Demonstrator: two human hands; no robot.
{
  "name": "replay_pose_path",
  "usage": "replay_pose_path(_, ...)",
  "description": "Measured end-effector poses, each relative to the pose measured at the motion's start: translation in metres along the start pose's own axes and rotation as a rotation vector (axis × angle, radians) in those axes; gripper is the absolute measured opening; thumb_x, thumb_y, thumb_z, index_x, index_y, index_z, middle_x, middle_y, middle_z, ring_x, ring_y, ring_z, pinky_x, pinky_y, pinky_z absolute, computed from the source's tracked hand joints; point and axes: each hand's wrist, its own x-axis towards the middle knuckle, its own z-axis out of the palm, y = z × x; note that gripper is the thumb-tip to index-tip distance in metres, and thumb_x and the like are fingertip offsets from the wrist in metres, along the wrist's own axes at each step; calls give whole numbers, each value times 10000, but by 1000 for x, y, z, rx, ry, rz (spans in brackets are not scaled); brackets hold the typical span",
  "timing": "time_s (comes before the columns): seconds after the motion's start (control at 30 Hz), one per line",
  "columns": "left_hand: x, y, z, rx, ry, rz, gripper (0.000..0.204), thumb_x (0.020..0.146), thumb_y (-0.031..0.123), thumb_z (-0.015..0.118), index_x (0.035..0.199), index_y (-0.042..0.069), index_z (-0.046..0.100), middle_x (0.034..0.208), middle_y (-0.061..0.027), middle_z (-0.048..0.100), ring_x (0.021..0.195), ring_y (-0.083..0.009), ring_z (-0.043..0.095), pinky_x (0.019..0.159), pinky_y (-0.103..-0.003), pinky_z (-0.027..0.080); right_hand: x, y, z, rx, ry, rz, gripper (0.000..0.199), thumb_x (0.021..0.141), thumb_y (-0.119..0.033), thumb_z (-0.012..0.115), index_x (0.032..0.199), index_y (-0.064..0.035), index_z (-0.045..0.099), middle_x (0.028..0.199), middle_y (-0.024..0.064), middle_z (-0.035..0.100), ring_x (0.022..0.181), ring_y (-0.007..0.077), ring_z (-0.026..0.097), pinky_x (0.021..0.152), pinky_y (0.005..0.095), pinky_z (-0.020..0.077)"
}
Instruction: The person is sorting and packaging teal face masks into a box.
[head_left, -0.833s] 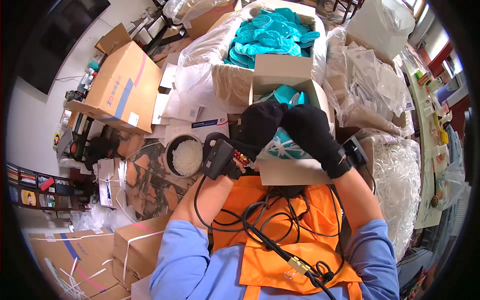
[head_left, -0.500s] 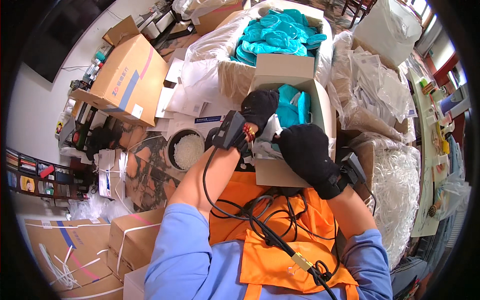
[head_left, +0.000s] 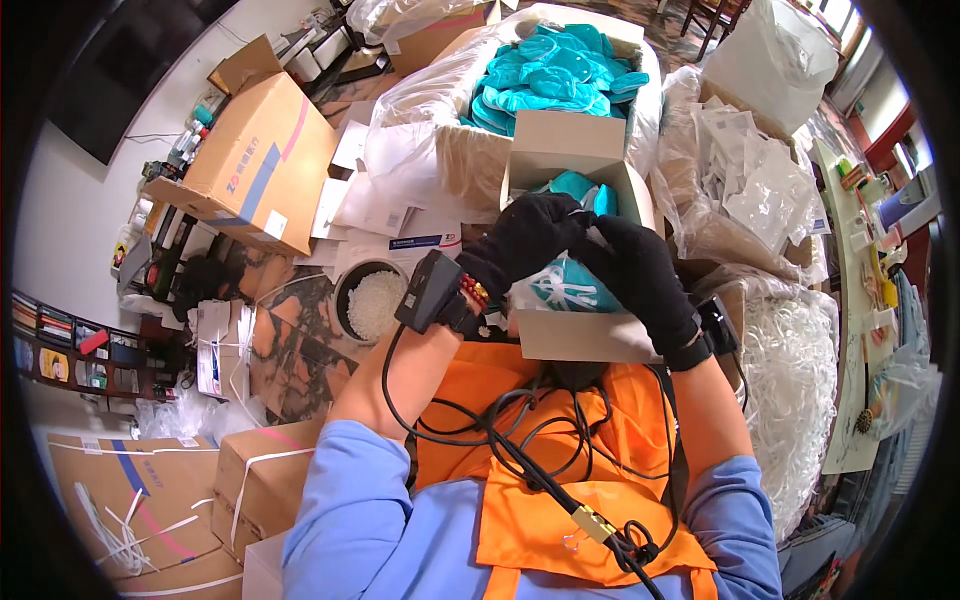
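Observation:
My left hand (head_left: 522, 238) and my right hand (head_left: 635, 275), both in black gloves, meet above an open carton (head_left: 590, 338). Their fingers are closed and bent toward each other. Between the fingertips shows a small whitish piece (head_left: 597, 237), too hidden by the gloves to name. Just below them lies a clear plastic bag (head_left: 565, 288) with white print and something teal inside. Farther back in the same carton, teal padded fabric pieces (head_left: 572, 186) stick up behind my left hand.
A large plastic-lined box (head_left: 400, 150) holds a heap of teal fabric pieces (head_left: 560, 75) beyond the carton. On the right stand boxes of white packets (head_left: 750, 170) and white straps (head_left: 790, 390). A pot of white pellets (head_left: 375, 303) sits left. Black cables (head_left: 520, 450) cross my orange apron.
My left hand has moved nearer, and my right hand has turned upward to meet it. The white piece between them shows less. The bagged teal thing below is now more visible.

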Motion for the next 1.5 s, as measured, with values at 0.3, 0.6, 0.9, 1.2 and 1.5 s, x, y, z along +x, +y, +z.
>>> replay_pose_path(0.3, 2, -32, 30, 732, 282, 176, 282, 920, 295, 566, 762, 79, 654, 700, -156, 636, 633, -324, 625, 554, -426, 478, -22, -16, 8, -506, -118, -222, 90, 813, -149, 592, 742, -94, 592, 675, 112, 570, 650, 328, 584, 583, 449, 445)
replay_pose_path(0.6, 25, -118, 16, 1218, -4, 302, 186, 892, 214, 544, 810, 92, 658, 670, -125, 627, 643, -311, 657, 518, -443, 491, -21, -55, -15, -649, -234, -219, 163, 821, -227, 626, 714, -111, 585, 654, 92, 561, 620, 314, 590, 564, 437, 453)
replay_pose_path(0.9, 17, -32, -10, 257, 69, 451, 128, 903, 148, 595, 982, 73, 663, 941, -115, 634, 884, -274, 630, 728, -352, 518, -2, -14, -34, -566, 10, -189, 128, 785, -249, 699, 748, -134, 657, 698, 86, 614, 666, 295, 614, 591, 412, 468)
replay_pose_path(1.2, -2, -36, 21, 484, 132, 406, 185, 865, 109, 611, 1029, 60, 682, 929, -130, 688, 862, -256, 668, 761, -359, 530, -9, -16, -16, -653, -123, -250, 126, 823, -212, 639, 766, -107, 599, 697, 95, 573, 655, 300, 587, 585, 423, 454)
replay_pose_path(1.5, 21, -86, 36, 623, 248, -41, 213, 877, 151, 530, 1003, 89, 690, 910, -185, 681, 855, -347, 664, 748, -432, 523, -34, -54, -12, -644, -279, -672, 106, 808, -168, 572, 871, -86, 547, 703, 52, 475, 626, 242, 508, 558, 401, 401)
